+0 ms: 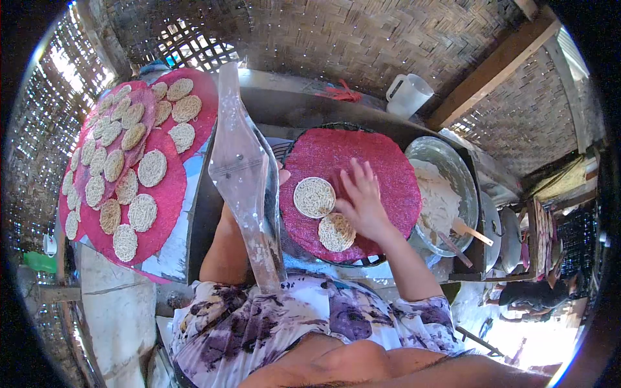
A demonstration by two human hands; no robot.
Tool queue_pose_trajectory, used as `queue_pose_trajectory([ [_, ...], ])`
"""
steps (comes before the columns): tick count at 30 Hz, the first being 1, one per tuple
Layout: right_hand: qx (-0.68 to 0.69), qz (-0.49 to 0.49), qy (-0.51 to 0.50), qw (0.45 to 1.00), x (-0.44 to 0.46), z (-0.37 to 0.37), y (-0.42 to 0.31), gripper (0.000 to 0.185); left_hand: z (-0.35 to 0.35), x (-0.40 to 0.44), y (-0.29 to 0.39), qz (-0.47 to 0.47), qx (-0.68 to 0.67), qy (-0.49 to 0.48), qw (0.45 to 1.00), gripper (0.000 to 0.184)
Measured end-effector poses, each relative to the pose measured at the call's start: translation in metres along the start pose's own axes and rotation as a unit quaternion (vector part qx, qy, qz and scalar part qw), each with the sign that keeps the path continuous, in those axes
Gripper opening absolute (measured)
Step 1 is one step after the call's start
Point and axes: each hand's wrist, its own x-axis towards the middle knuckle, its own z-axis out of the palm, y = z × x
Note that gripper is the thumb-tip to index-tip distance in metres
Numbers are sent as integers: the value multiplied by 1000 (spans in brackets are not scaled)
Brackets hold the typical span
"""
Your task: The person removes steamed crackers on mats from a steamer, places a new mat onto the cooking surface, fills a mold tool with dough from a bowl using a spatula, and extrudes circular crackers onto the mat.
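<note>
On the round tray, a red cloth is spread, and two noodle discs are seen on it: the farther disc, edged by a pale rim, and the nearer disc, set just beside it. The right hand is held open over the cloth with its fingers spread, nothing grasped, its thumb close to the farther disc (whether they touch cannot be told). The left hand is mostly hidden by the long board, so its grip cannot be told; only a small part is shown at the cloth's left edge. To the right, a metal bowl is partly filled with pale dough, in which a wooden spatula and a darker stick are rested. At the far right, a white pitcher is stood, its contents not shown. To the left, more noodle discs are laid on overlapping red cloths
</note>
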Motion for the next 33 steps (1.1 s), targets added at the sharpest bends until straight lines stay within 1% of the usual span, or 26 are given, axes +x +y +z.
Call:
queue_pose_trajectory([
  [2,51,20,51,997,7,11,18,49,4,0,3,-2,-17,7,1000,21],
  [3,87,27,101,991,13,16,20,28,13,1,18,26,143,4,989,20],
  [5,61,55,64,995,17,21,20,23,13,0,19,-16,117,20,993,20],
  [6,48,68,44,996,20,22,19,21,9,-1,11,-86,-70,38,993,20],
  [7,41,71,34,996,21,22,17,20,5,-1,4,-153,-254,54,954,21],
  [9,28,79,12,996,25,23,15,17,1,-1,2,-161,-288,48,943,24],
  [11,23,52,34,998,27,24,13,14,0,2,2,-91,-146,29,985,26],
  [12,20,39,45,998,28,24,12,12,0,3,0,-13,18,13,1000,26],
  [13,11,31,39,999,29,21,10,12,-1,4,-1,64,182,-4,981,26],
  [15,-8,12,28,1000,33,10,6,14,-1,7,1,92,163,-14,982,23],
  [16,2,6,44,999,37,7,9,13,-1,8,3,106,155,-17,982,21],
  [18,24,-5,74,997,49,0,16,12,-10,10,6,25,219,-7,975,22],
  [20,8,2,92,996,66,-3,22,12,-12,10,8,-49,129,24,990,23],
  [21,-6,9,96,995,76,0,29,12,-8,11,7,-82,7,50,995,25],
  [23,-41,33,88,995,90,6,40,13,5,14,14,-136,-126,109,977,24],
  [25,-45,53,72,995,97,16,48,13,22,16,38,-181,-144,179,956,18],
  [26,-46,62,63,995,100,21,51,14,19,15,34,-99,-39,150,983,18],
  [27,-48,63,57,995,101,26,53,14,15,14,27,-15,67,119,990,18],
  [29,-50,66,43,996,101,33,56,14,5,12,18,36,178,69,981,18],
  [30,-54,68,39,995,100,33,54,14,-2,11,17,5,183,51,982,20],
  [32,-63,74,29,995,98,32,51,15,-6,11,13,-28,167,39,985,24],
  [33,-71,75,25,994,97,32,51,15,-6,12,11,-28,145,45,988,24],
])
